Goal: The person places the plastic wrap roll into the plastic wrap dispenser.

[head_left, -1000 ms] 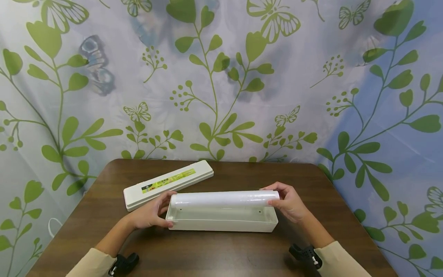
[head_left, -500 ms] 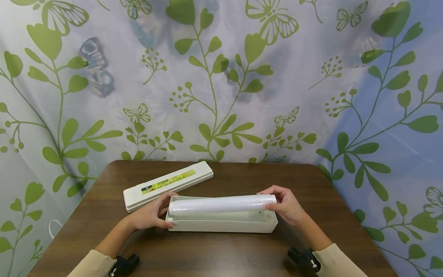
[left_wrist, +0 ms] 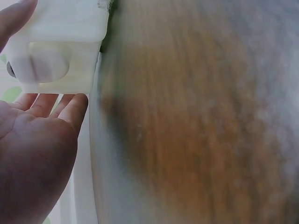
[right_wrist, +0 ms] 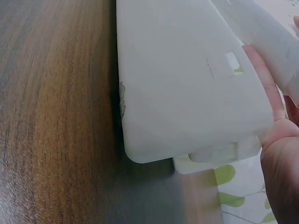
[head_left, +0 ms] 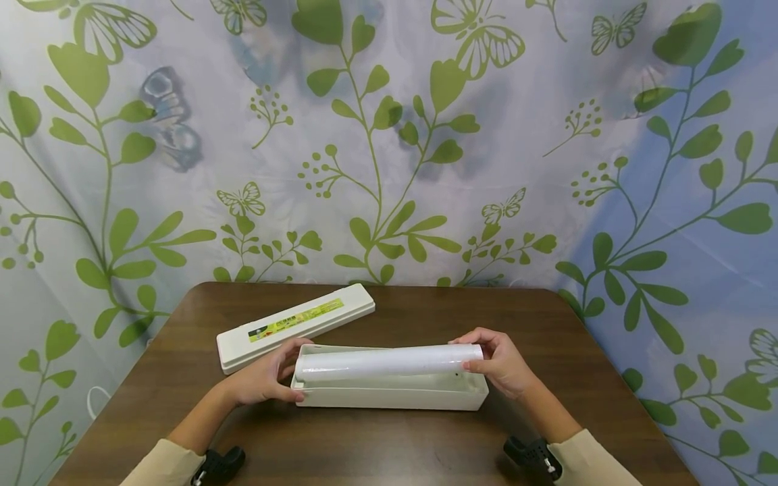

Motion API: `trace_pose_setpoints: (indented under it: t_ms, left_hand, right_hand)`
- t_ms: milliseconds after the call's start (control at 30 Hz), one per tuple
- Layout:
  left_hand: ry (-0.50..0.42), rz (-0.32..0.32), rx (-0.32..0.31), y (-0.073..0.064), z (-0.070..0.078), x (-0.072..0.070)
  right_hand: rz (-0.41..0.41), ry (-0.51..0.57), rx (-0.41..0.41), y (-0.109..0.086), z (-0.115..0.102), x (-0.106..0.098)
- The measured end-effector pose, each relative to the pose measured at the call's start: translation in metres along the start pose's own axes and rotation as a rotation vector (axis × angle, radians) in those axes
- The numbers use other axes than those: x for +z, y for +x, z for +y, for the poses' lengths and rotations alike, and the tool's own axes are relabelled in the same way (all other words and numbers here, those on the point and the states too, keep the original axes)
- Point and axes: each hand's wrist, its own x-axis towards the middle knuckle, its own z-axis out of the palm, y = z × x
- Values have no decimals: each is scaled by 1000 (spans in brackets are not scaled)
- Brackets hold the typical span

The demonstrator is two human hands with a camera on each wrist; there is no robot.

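Note:
A long off-white box point(head_left: 389, 398) stands lidless on the brown table, its open side up. My left hand point(head_left: 261, 378) grips its left end, thumb at the front corner and fingers behind; the left wrist view shows fingertips against the box end point(left_wrist: 79, 65). A shiny white roll of cling film point(head_left: 389, 362) slants over the box, its left end down inside the walls and its right end raised. My right hand point(head_left: 504, 364) holds that raised right end between thumb and fingers. In the right wrist view, the roll point(right_wrist: 271, 37) shows beyond the box wall point(right_wrist: 187, 84).
Behind the box, towards the left, lies a long white lid point(head_left: 298, 324) with a yellow-green label. The wooden table point(head_left: 365, 445) ends at a hanging curtain point(head_left: 413, 169) printed with green leaves and butterflies. Black straps point(head_left: 219, 464) sit at both wrists.
The roll has come down and towards me, its left end sinking into the box. My right hand has lowered slightly leftwards with the right end. My left hand stays on the box.

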Motion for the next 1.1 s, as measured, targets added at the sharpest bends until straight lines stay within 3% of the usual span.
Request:
trace_pose_setpoints:
  t_ms: [567, 867, 1100]
  left_hand:
    - [14, -4, 11, 0, 0, 0]
    - [34, -5, 22, 0, 1, 2]
    - [27, -10, 10, 0, 1, 1]
  right_hand:
    - [-26, -49, 11, -1, 1, -4]
    - [-57, -256, 62, -2, -5, -9]
    - [-99, -358, 78, -3, -9, -10]
